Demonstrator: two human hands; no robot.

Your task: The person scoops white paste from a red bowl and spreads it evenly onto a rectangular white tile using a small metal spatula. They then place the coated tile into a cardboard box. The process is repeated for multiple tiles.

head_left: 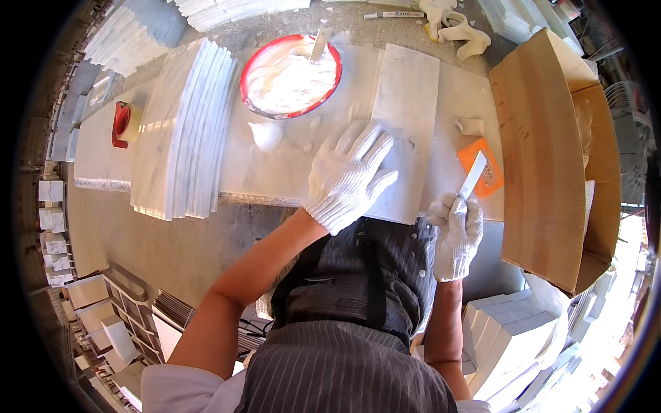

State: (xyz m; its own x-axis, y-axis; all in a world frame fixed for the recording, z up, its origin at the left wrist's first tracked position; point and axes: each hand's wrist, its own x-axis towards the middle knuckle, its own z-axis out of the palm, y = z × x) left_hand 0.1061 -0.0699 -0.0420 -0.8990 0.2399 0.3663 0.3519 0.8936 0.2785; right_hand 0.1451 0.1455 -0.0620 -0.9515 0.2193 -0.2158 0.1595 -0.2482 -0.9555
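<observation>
Under my left hand, in a white knit glove with fingers stretched out, lies a long white-grey marble tile. The hand holds nothing and rests flat by the tile's left edge. My right hand, gloved too, is closed round a flat-bladed knife; its handle is hidden in the fist. The metal blade points up and away, over an orange flat piece. Beyond my left hand stands a red-rimmed tub of white paste, with a flat stick in it. A white lump lies nearer.
Stacked marble tiles stand left of the tub, with a tape dispenser farther left. An open cardboard box flanks the right side. At the far edge lie a marker pen and a crumpled white glove.
</observation>
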